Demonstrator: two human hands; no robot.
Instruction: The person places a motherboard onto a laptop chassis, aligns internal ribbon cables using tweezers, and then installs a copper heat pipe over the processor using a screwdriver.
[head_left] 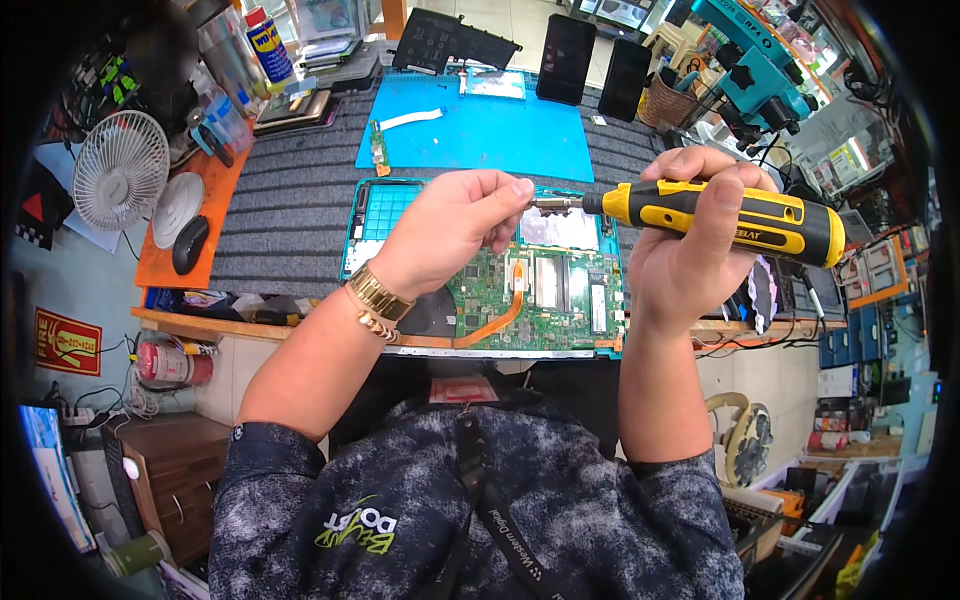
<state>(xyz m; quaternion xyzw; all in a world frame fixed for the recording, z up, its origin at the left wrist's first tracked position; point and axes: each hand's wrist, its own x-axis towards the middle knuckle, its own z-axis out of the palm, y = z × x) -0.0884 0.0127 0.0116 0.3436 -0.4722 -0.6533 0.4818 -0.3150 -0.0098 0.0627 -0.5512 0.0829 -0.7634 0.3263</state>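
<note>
My right hand (700, 215) is wrapped round a yellow-and-black electric screwdriver (740, 217), held level with its shaft pointing left. My left hand (462, 222) is closed, thumb and fingers pinching the far end of the screwdriver bit (558, 203); the very tip is hidden by the fingers. Both hands are raised above an opened laptop base (355, 215) lying at the table's near edge. Inside it show a green circuit board (490, 290), a copper heat pipe (497, 322) and a silvery sheet (560, 232). My left forearm covers part of the base.
Beyond the laptop, a blue mat (480, 145) bears a small green board (378, 150) with a white ribbon cable (412, 117). A black battery pack (450, 42) and dark flat panels (567, 58) stand behind. Left are a fan (120, 170) and mouse (190, 245); right, a teal microscope (755, 75).
</note>
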